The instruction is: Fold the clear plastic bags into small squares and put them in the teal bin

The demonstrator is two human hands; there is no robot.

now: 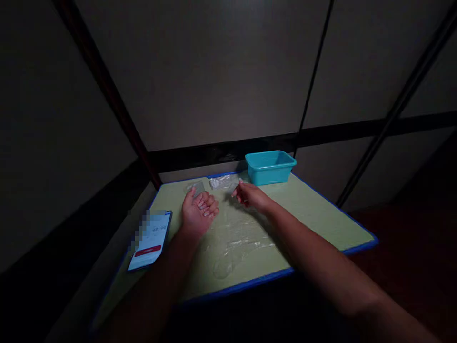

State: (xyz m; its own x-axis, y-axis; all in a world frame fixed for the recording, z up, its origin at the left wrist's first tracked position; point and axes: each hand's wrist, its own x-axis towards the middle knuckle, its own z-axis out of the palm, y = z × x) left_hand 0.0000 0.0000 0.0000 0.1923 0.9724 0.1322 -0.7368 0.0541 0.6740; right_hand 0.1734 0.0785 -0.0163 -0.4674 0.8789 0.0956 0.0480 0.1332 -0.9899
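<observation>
My left hand (200, 209) is turned palm up over the table, fingers curled in and thumb raised; nothing shows inside them. Just behind its thumb lies a greyish see-through plastic piece (198, 187), and I cannot tell whether the two touch. My right hand (248, 195) is closed in a pinch in front of the teal basin. A faint translucent shape shows by its fingertips, too dim to name. At the back edge, between the hands, is a crinkled clear plastic packet (222, 182). Thin clear plastic film (246, 244) lies wrinkled on the near part of the table.
The small table (314, 209) has a pale yellow-green top with blue edging. A teal plastic basin (270, 175) stands at its back right. On the left lies a phone (152, 243) with a lit screen, partly blurred out. A panelled wall (221, 85) rises directly behind.
</observation>
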